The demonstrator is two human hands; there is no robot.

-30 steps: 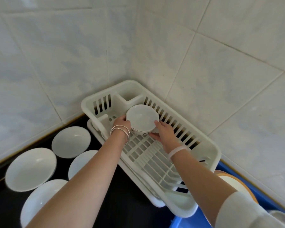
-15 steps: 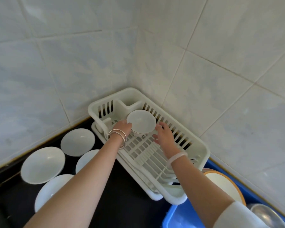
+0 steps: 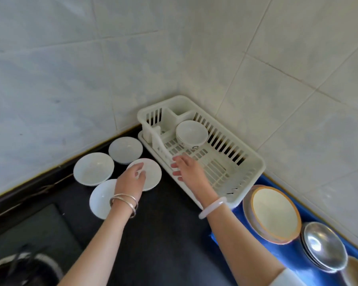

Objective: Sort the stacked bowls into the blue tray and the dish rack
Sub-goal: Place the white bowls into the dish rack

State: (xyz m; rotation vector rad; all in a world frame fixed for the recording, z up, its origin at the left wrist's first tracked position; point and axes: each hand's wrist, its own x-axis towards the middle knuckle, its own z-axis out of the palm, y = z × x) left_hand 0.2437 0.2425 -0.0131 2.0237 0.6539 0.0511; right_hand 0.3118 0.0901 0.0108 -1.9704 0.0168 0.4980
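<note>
At the near left corner of the dark worktop a round sink drain shows, partly cut off by the frame. Further back, close to the tiled wall, four white bowls lie on the worktop in a loose cluster: one at the left, one behind it near the wall, one nearest the person, and one beside the rack. The left hand, with metal bangles on the wrist, hovers over the last two bowls, fingers loosely curled and gripping nothing; its fingertips lie over the rim of the bowl beside the rack, though whether they touch it cannot be told.

The white dish rack sits in the back corner where the two walls meet. A small white bowl stands upright in its far end, next to the cutlery compartment. The right hand, wearing a pale bangle, is open and empty over the near side of the rack, fingers spread, well apart from that bowl.

To the right, the blue tray runs along the wall and holds a stack of orange-rimmed bowls and, nearer the right edge, metal bowls.
</note>
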